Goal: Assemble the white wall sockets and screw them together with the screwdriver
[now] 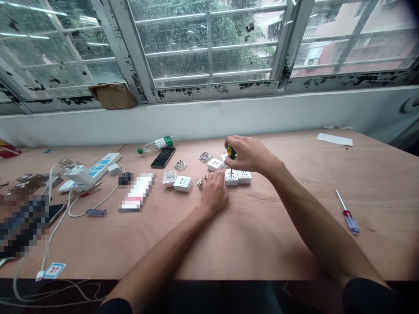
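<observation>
My right hand is closed around a screwdriver with a green, black and yellow handle, held upright. Its shaft points down onto the face of a square white wall socket. My left hand lies low against the left side of that socket, fingers bent and gripping it; part of the fingertips is hidden. A small metal-and-white socket part peeks out by the left thumb. Touching the worked socket on its right is another white socket. Behind them sits a further white socket, with one more partly covered by my right hand.
Left of my hands are a white socket, an open white box and loose socket inserts. Farther left lie a phone, a bottle, and a power strip with cables. Another screwdriver lies at right.
</observation>
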`<state>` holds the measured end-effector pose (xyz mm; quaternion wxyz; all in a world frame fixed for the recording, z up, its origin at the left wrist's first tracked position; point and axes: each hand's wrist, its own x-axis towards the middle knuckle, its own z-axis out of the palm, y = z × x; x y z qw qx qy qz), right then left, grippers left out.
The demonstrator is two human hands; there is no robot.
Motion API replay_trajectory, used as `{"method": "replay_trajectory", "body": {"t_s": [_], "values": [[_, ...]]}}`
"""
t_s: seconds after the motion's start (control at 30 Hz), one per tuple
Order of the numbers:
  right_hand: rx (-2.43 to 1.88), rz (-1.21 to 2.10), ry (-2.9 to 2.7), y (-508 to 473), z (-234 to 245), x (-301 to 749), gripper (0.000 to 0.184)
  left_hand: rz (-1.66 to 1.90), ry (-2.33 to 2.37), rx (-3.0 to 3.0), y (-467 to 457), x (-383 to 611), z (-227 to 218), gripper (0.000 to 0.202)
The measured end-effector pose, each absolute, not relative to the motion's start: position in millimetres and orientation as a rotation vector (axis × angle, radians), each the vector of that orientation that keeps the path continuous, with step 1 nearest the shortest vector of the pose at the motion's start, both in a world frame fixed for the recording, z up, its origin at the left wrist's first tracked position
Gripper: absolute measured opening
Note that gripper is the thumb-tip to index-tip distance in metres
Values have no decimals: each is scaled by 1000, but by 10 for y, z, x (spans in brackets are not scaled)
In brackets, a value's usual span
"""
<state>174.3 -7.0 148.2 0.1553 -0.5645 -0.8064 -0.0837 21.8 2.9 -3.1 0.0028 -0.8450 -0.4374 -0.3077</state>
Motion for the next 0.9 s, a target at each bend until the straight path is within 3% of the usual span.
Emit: {"method": "replay_trajectory", "body": {"t_s": [0.1,0.27,0.4,0.5,0.6,0.77,0.9], "values": [[-1630,-211,-2304,-56,1491,1774,14,-1086,-1284,-2746,110,240,-8,56],[-1673,-289,-2274,-72,1498,1773,24,-1281,-1160,-2826,193,272,3,57],[-1554,-131,-2326,-66,1489,1782,22,-1293,-1333,-2600,142,265,-4,47],[-1635,-214,-2280,-39,1466,1776,21,-1284,-1477,-2453,114,255,-19,41],[-1690,-299,-2239,-36,1459,1773,27,-1305,-1447,-2446,125,246,-42,36],[-1533,-104,-2321,-56,1481,1809,19,-1393,-1323,-2543,155,244,-67,30],[-1656,-216,-2265,-33,1473,1815,19,-1427,-1300,-2613,151,248,-61,33]]}}
